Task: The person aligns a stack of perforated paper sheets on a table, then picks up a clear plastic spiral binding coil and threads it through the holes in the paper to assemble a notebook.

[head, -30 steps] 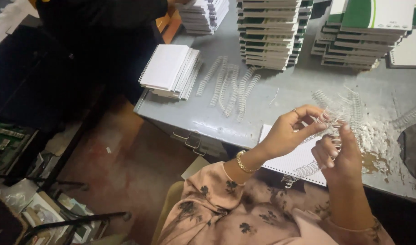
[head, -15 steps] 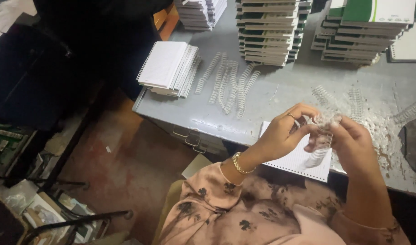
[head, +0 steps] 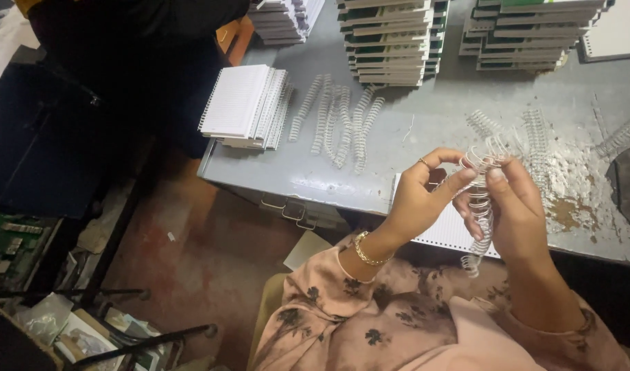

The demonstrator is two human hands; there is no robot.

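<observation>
You hold a white wire binding coil between both hands, above the near edge of the grey worktop. Your left hand grasps its upper part with thumb and forefinger, and your right hand is clenched around its lower part, so the coil hangs almost upright and its free end shows just under the right grip. A second ago your hands were a little apart and the coil lay more across them; now they have come together and the coil is turned upright, so I judge you are straightening or separating it from the tangle near the top of your grip.

Directly under the grip lies a punched white notebook block, partly over the worktop edge. Beyond the grip are more loose coils on a worn, flaky patch. Far to the left of your left hand lie a row of coils and a pile of bound white notebooks. Behind stand tall stacks of notebooks.
</observation>
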